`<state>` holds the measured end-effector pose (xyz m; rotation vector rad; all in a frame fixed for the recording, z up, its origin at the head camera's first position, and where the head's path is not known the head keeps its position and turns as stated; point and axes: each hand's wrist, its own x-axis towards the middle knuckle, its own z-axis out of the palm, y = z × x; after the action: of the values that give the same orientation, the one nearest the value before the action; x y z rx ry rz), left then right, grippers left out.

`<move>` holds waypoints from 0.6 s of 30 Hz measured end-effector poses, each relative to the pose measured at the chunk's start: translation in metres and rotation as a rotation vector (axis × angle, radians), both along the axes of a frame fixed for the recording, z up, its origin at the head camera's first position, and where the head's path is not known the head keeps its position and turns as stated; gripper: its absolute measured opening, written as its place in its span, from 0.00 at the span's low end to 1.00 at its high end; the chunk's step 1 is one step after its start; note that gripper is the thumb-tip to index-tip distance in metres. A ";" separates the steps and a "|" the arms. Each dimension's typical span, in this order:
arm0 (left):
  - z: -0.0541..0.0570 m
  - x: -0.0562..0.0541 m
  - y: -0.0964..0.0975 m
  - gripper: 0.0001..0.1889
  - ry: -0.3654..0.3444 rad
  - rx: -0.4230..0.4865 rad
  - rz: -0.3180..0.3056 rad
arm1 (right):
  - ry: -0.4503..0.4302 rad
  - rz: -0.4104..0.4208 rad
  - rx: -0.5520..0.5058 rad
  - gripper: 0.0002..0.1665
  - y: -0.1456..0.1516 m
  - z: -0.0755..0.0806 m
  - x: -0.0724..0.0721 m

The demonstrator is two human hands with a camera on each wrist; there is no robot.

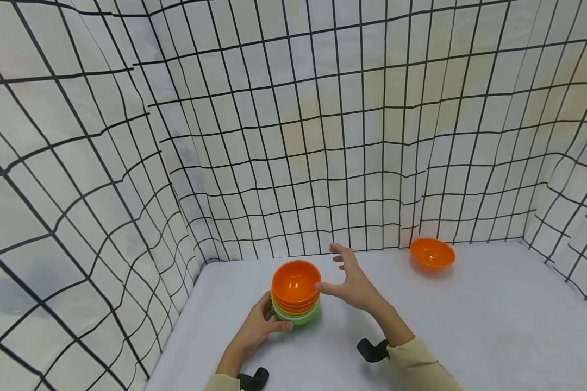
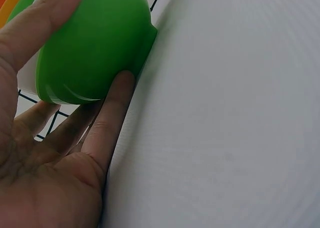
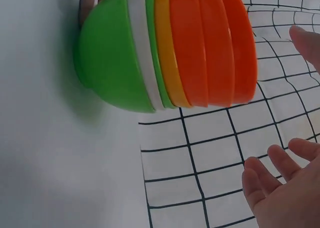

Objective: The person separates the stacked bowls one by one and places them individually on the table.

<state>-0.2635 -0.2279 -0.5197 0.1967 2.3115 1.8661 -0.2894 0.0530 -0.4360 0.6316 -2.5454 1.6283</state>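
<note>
Before a black-gridded white wall point(image 1: 304, 165), on a white tabletop point(image 1: 494, 326), a bowl stack point(image 1: 295, 293) stands at head-view six o'clock, gripped low by the left hand point(image 1: 256, 327) at its eight, the right hand point(image 1: 355, 289) loosely spread at its three, a lone orange bowl point(image 1: 432, 255) toward its two-thirty.

A smooth, matte white counter point(image 1: 494, 320) spreads across the lower part of the head view. Behind it rises a white back wall point(image 1: 254, 217) crossed by wavy black grid lines, with faint yellow and orange patches. Similarly gridded white side walls stand at left point(image 1: 78, 217) and right, the left one bearing a bluish-grey smudge point(image 1: 19, 293).
</note>
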 end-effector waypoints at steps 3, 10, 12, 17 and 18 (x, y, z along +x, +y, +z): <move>0.000 0.000 0.001 0.55 0.004 -0.006 0.003 | -0.014 0.048 0.004 0.61 -0.009 -0.006 0.002; 0.002 0.002 0.002 0.53 0.017 -0.014 0.005 | -0.027 0.148 0.001 0.62 -0.021 -0.017 0.004; 0.002 0.002 0.002 0.53 0.016 -0.010 0.002 | -0.031 0.160 0.003 0.62 -0.023 -0.019 0.003; 0.004 0.003 0.002 0.53 0.011 -0.002 -0.005 | -0.052 0.183 0.003 0.64 -0.028 -0.025 0.003; 0.004 0.003 0.002 0.53 0.011 -0.002 -0.004 | -0.056 0.188 0.001 0.65 -0.029 -0.026 0.003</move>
<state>-0.2602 -0.2262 -0.5162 0.2116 2.3188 1.8653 -0.2866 0.0238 -0.4619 0.8612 -2.5961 1.7236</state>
